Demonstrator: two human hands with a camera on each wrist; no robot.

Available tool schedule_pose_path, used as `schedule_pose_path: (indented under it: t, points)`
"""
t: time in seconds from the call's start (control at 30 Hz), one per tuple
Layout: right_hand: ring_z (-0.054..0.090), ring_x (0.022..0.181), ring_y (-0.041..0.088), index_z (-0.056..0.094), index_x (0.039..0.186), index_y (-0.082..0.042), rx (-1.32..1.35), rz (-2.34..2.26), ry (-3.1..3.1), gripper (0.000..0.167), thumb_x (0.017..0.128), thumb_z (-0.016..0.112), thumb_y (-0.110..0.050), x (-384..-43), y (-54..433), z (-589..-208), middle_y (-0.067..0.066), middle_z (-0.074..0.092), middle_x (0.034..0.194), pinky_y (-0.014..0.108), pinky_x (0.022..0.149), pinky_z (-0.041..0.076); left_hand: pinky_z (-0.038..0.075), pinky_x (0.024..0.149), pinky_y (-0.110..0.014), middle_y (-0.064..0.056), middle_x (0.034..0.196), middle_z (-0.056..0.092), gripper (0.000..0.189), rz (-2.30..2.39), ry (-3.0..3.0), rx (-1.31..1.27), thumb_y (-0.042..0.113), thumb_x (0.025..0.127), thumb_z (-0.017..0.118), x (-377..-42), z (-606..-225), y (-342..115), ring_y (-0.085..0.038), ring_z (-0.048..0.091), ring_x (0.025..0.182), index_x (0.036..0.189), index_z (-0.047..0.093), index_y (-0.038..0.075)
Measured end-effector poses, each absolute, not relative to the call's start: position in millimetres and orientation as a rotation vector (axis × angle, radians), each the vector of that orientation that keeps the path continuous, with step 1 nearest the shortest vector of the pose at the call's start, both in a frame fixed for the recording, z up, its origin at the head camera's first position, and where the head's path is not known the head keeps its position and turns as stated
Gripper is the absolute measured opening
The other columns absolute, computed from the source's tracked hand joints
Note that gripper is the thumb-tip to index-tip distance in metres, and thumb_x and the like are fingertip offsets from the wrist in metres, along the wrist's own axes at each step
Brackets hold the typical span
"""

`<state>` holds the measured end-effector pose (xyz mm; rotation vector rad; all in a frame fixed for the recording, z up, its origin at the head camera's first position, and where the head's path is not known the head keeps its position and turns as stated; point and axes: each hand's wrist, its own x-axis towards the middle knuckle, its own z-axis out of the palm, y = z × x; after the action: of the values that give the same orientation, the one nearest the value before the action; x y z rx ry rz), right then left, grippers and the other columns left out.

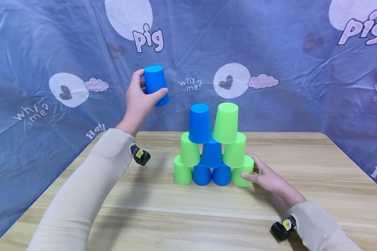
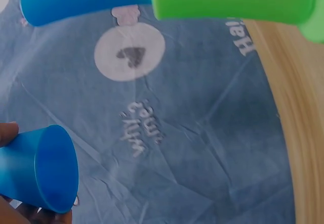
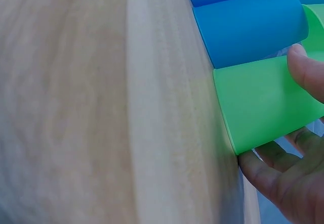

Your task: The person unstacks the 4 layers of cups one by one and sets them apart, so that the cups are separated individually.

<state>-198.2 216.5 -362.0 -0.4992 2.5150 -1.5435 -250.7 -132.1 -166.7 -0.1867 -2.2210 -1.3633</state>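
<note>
My left hand point(image 1: 139, 101) holds a blue cup point(image 1: 155, 83) upside down in the air, left of a stack of cups and higher than its top row. The left wrist view shows the open mouth of this blue cup point(image 2: 56, 168). Around the green cup point(image 1: 243, 172) at the stack's bottom right, my right hand point(image 1: 268, 177) has its thumb in front and its fingers on the outer side. In the right wrist view, a fingertip lies beside the rim of that green cup point(image 3: 268, 102).
Upside-down cups form a stepped stack on the wooden table point(image 1: 191, 219). Its top row has a blue cup point(image 1: 199, 123) and a green cup point(image 1: 226, 122); three cups sit below, with a wider row underneath. A printed blue cloth point(image 1: 182, 45) hangs behind.
</note>
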Motion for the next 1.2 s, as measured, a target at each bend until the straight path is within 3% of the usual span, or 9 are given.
schedule_pose_path:
  t: [0.17,0.7,1.0,1.2]
  points:
    - [0.045,0.114,0.035,0.02,0.143,-0.007,-0.502,-1.549,2.512,0.071,0.087,0.062,-0.02,-197,217,-362,0.019,0.049,0.121,0.061,0.098,0.03,0.044,0.094,-0.048,-0.01,0.131,0.049,0.069,-1.349,-2.214,-0.159,0.033,0.08,0.071,-258,-174,-140,-0.026,0.049,0.117,0.137,0.035,0.022]
    - [0.047,0.11,0.029,0.021,0.142,-0.006,-0.494,-1.541,2.506,0.07,0.088,0.062,-0.02,-196,215,-361,0.018,0.05,0.119,0.052,0.097,0.033,0.042,0.095,-0.051,-0.013,0.134,0.047,0.071,-1.322,-2.268,-0.077,0.031,0.081,0.071,-273,-216,-163,-0.03,0.047,0.12,0.139,0.032,0.02]
    - [0.041,0.116,0.036,0.021,0.143,-0.007,-0.476,-1.539,2.511,0.07,0.088,0.062,-0.02,-196,214,-359,0.02,0.047,0.122,0.06,0.098,0.028,0.04,0.097,-0.053,-0.015,0.135,0.045,0.073,-1.315,-2.292,0.004,0.033,0.081,0.07,-278,-234,-176,-0.032,0.046,0.121,0.139,0.029,0.019]
    - [0.041,0.117,0.036,0.021,0.143,-0.008,-0.457,-1.532,2.511,0.07,0.088,0.062,-0.021,-196,215,-360,0.02,0.046,0.123,0.059,0.098,0.029,0.041,0.096,-0.053,-0.014,0.133,0.046,0.071,-1.352,-2.279,0.026,0.03,0.08,0.071,-282,-255,-179,-0.031,0.047,0.12,0.137,0.029,0.02]
